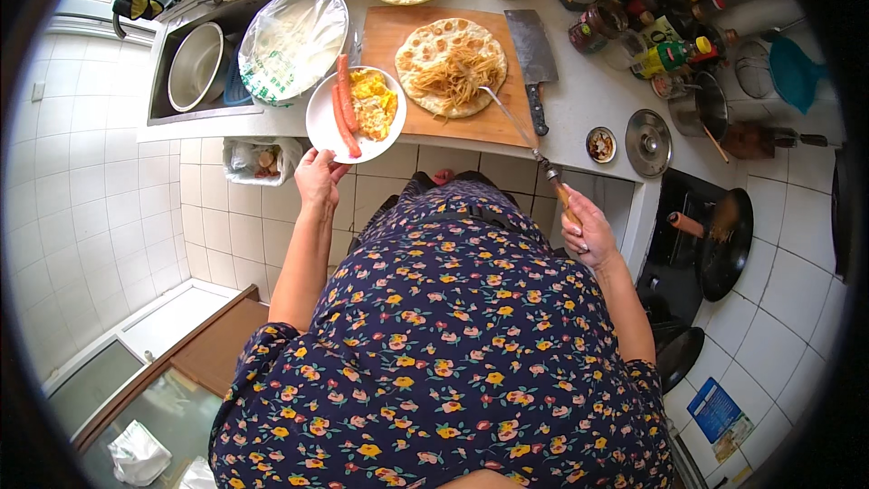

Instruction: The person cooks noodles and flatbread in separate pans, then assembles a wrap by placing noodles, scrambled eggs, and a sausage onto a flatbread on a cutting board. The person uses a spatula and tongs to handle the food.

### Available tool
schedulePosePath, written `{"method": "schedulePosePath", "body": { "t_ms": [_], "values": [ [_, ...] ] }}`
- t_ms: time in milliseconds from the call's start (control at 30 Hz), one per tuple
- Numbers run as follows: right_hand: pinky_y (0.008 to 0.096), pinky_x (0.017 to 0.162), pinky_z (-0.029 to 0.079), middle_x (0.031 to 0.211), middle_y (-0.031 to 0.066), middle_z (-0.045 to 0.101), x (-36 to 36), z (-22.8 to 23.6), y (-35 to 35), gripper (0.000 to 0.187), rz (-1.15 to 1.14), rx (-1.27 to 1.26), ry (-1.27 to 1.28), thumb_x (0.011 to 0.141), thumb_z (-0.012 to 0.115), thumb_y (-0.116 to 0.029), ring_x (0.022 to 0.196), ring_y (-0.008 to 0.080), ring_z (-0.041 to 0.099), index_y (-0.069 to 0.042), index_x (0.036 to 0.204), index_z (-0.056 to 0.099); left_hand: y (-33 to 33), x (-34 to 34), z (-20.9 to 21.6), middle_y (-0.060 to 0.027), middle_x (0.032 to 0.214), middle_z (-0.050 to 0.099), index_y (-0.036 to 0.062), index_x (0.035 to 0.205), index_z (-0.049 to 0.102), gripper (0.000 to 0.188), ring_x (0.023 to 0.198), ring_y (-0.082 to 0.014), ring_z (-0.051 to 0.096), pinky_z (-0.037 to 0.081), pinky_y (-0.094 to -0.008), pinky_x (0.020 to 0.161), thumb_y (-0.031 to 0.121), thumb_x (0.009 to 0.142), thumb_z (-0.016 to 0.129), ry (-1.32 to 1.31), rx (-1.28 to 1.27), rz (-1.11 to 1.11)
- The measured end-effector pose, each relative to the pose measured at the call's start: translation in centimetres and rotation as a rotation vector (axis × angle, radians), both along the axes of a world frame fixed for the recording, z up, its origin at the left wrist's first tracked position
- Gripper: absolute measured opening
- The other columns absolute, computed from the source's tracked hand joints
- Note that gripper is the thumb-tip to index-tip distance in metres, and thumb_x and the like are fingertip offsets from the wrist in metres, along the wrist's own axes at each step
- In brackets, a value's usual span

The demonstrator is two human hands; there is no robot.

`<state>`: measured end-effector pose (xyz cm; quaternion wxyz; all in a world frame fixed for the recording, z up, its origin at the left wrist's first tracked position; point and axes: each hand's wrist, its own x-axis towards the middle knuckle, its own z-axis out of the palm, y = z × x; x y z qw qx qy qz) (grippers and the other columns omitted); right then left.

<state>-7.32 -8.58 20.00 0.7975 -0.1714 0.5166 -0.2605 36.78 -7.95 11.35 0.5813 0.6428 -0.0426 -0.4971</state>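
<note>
Round browned flatbread (pixel 427 38), piled with golden shreds (pixel 463 80), is set on the brown wooden board (pixel 380 32); filling seems in hand. Wooden-handled metal utensil (pixel 548 168) is gripped by the right hand (pixel 590 230), round, loaded white plate (pixel 320 119) by the left hand (pixel 319 177); careful tilting seems needed next.

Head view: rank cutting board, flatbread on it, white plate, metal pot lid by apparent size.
1. Cutting board
2. Flatbread and white plate: too alike to rank
3. Metal pot lid
</note>
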Motion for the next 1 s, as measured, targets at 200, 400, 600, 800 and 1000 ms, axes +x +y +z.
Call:
{"method": "schedulePosePath", "body": {
  "t_ms": [200, 400, 600, 800, 1000],
  "values": [
    [0.016, 0.03, 0.023, 0.053, -0.0048, 0.035, 2.0, -0.8, 0.0, 0.036, 0.07, 0.014, -0.023, 0.094, 0.04, -0.023, 0.034, 0.0027, 0.026, -0.011, 0.128, 0.039, 0.3, 0.2, 0.2, -0.0083, 0.086, 0.06, 0.0001, 0.096, 0.051, 0.018, 0.068, -0.019, 0.06, 0.052, -0.0317, 0.062, 0.002, 0.078, 0.051, 0.002, 0.005, -0.002],
    [0.0164, 0.031, 0.023, 0.052, -0.0038, 0.034, 1.9, -0.8, -0.1, 0.038, 0.118, 0.013, 0.021, 0.094, 0.04, -0.021, 0.034, 0.0031, 0.026, -0.011, 0.13, 0.036, 0.5, 0.5, 0.1, -0.0079, 0.086, 0.06, 0.001, 0.095, 0.051, 0.017, 0.069, -0.0186, 0.06, 0.052, -0.0308, 0.062, 0.002, 0.078, 0.051, 0.012, 0.009, 0.008],
    [0.0145, 0.033, 0.024, 0.052, -0.0045, 0.034, 2.5, 0.6, -0.5, 0.038, 0.159, -0.021, 0.122, 0.093, 0.042, -0.021, 0.037, 0.0016, 0.027, -0.006, 0.128, 0.038, 0.3, 0.4, -0.1, -0.0075, 0.086, 0.06, 0.001, 0.096, 0.051, 0.018, 0.068, -0.0189, 0.06, 0.053, -0.0318, 0.063, 0.002, 0.078, 0.051, 0.021, 0.008, -0.013],
    [0.0141, 0.032, 0.025, 0.054, -0.0053, 0.036, 2.3, 0.8, 0.2, 0.038, 0.128, -0.053, 0.168, 0.092, 0.044, -0.02, 0.039, 0.0014, 0.029, -0.006, 0.127, 0.041, 0.1, -0.1, 0.6, -0.0072, 0.086, 0.06, 0.0016, 0.095, 0.051, 0.017, 0.069, -0.0189, 0.06, 0.052, -0.0316, 0.062, 0.002, 0.079, 0.051, 0.024, 0.013, -0.007],
    [0.0147, 0.032, 0.023, 0.052, -0.0057, 0.036, 0.2, 2.3, 1.1, 0.037, 0.091, -0.017, 0.205, 0.092, 0.044, -0.021, 0.035, 0.0015, 0.027, -0.007, 0.126, 0.042, 0.3, 0.1, 0.2, -0.0107, 0.087, 0.06, -0.0029, 0.1, 0.05, 0.023, 0.069, -0.0203, 0.061, 0.054, -0.0315, 0.061, 0.001, 0.077, 0.05, 0.015, 0.001, -0.024]
  ]
}}
